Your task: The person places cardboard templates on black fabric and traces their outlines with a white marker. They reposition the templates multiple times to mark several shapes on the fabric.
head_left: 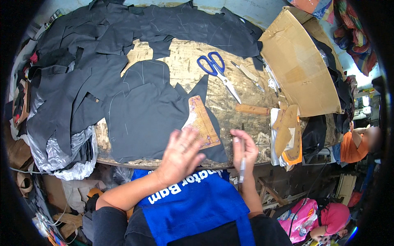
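A piece of black leather-like sheet [141,119] lies on the worn wooden table in front of me, with thin pale lines drawn on it. On its right part rests a tan template [204,125] with purple marks along its edges. My left hand [181,153] is at the template's lower left, fingers spread, holding nothing; whether it presses down I cannot tell. To the right of the template, my right hand [246,151] grips a slim silver pen [242,169], which points away from me.
Blue-handled scissors [221,77], a craft knife [248,76] and a tan strip [252,109] lie beyond my hands. Stacked templates [287,131] and a cardboard box [301,61] stand right. Black offcuts [164,24] cover the far side. People in orange [353,145] and pink [334,217] are at right.
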A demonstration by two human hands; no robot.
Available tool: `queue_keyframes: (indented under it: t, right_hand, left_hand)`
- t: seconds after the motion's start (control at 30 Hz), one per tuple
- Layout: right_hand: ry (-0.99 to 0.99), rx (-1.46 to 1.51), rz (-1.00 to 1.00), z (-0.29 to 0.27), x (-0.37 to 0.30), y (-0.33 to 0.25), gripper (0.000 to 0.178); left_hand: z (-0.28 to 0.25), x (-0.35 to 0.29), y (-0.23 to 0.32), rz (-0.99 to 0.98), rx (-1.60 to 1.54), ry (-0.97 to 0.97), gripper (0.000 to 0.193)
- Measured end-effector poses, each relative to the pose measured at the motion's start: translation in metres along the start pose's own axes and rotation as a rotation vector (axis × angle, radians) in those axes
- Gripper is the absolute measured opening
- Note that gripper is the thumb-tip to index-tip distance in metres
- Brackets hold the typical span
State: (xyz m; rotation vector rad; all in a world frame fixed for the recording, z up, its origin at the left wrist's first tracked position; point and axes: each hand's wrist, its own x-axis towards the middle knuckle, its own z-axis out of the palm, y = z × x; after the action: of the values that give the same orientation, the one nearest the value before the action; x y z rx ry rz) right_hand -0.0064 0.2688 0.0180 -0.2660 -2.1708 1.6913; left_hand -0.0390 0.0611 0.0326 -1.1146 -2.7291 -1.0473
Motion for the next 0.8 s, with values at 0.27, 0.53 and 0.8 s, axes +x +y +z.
queue_keyframes:
  t: [0.27, 0.53, 0.8]
  right_hand:
    - [-0.238, 0.210, 0.002, 0.010, 0.014, -0.021, 0.013]
    - [-0.827, -0.096, -0.071, 0.034, 0.044, -0.030, 0.009]
    - [-0.905, -0.242, -0.242, 0.055, 0.059, -0.040, 0.014]
  left_hand:
    - [0.017, 0.003, 0.028, 0.124, 0.008, -0.294, 0.073]
    - [0.021, 0.011, 0.041, 0.122, 0.201, -0.413, 0.080]
    - [0.024, 0.009, 0.041, 0.099, 0.187, -0.389, 0.081]
